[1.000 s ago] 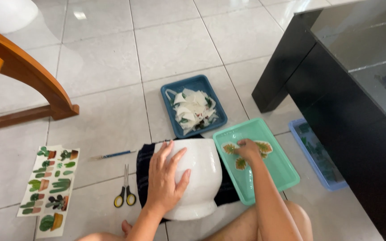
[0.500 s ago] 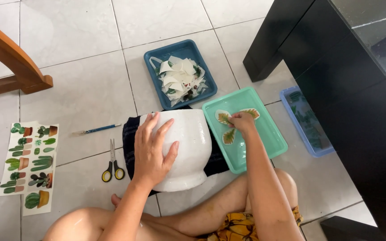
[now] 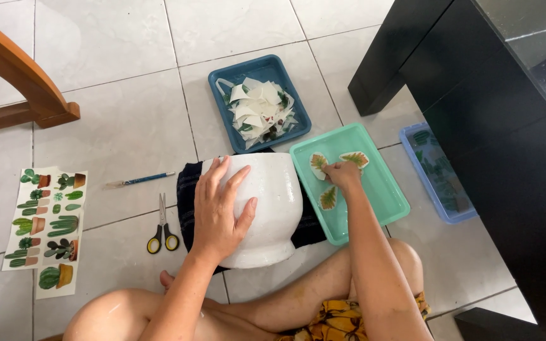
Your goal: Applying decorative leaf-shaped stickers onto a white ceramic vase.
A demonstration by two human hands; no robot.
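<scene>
A white ceramic pot (image 3: 273, 202) lies on its side on a dark cloth (image 3: 188, 189) on the tiled floor. My left hand (image 3: 219, 211) rests flat on the pot with fingers spread. My right hand (image 3: 342, 173) reaches into a green tray (image 3: 380, 196) and its fingertips touch leaf-shaped cutouts (image 3: 328, 197) lying there. Whether the fingers pinch a cutout cannot be seen.
A dark blue tray (image 3: 222, 88) of white paper scraps sits beyond the pot. A light blue tray (image 3: 440, 202) lies under a black table (image 3: 488, 95). Scissors (image 3: 161, 230), a thin brush (image 3: 140, 180) and cactus sticker sheets (image 3: 45, 227) lie left. A wooden chair leg (image 3: 14, 76) stands far left.
The view has shifted so everything sits higher and nearer. My right hand has stayed in the green tray, moving slightly among the leaf cutouts. My left hand keeps its place on the pot.
</scene>
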